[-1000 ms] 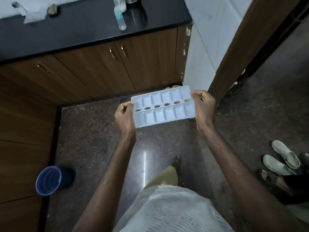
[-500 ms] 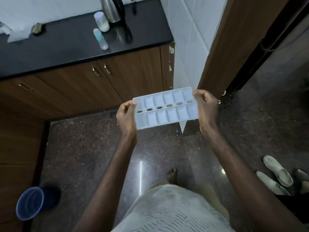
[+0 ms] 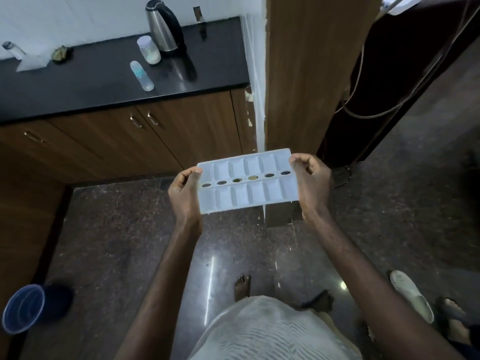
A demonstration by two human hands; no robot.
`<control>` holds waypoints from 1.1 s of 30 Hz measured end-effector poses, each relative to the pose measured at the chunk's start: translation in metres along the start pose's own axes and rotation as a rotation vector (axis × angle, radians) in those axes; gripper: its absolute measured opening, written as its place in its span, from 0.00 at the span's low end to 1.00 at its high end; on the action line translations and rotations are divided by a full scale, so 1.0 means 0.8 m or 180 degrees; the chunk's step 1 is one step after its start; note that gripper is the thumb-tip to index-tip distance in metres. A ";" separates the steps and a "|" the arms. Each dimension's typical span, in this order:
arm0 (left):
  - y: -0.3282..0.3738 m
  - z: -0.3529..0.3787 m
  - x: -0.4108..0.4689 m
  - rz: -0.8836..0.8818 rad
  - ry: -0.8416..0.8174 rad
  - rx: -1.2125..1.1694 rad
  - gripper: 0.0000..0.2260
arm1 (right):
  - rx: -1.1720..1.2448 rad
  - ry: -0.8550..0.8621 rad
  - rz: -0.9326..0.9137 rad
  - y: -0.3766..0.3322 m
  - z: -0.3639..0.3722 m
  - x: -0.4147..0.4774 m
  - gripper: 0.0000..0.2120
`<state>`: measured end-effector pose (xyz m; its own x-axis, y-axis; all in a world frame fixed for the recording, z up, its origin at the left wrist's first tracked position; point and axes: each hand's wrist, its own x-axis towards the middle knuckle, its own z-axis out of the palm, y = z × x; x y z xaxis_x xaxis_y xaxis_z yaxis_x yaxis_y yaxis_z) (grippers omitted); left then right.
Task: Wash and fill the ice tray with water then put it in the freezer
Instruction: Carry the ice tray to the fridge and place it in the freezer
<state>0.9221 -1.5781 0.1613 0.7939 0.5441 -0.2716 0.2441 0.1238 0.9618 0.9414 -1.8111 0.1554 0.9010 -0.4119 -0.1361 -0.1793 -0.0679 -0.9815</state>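
Countertop (image 3: 104, 84) sits further up-frame than before, kettle (image 3: 162, 27) now in view. Ice tray (image 3: 246, 181) stays level over the floor, left hand (image 3: 185, 193) and right hand (image 3: 309, 183) still gripping its ends.

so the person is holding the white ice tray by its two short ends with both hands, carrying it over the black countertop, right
Not quite. Both hands do hold the white ice tray by its short ends, the left hand on one and the right hand on the other, but the head view shows it over the dark speckled floor. The black countertop lies further ahead, above the wooden cabinets.
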 end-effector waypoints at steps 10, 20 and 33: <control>-0.030 0.133 -0.102 -0.0120 0.0269 -0.0125 0.08 | -0.0097 -0.0164 -0.0009 0.012 -0.147 0.072 0.07; -0.051 0.286 -0.170 -0.0258 0.0325 -0.0283 0.09 | -0.0047 -0.0204 0.0030 0.017 -0.280 0.172 0.05; -0.089 0.496 -0.171 -0.0307 0.0403 -0.0264 0.07 | -0.0080 -0.0282 0.0095 0.044 -0.395 0.353 0.05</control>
<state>1.0167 -1.9910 0.1161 0.6912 0.6259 -0.3612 0.2648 0.2457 0.9325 1.0646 -2.2167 0.1249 0.9263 -0.3321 -0.1779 -0.2155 -0.0800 -0.9732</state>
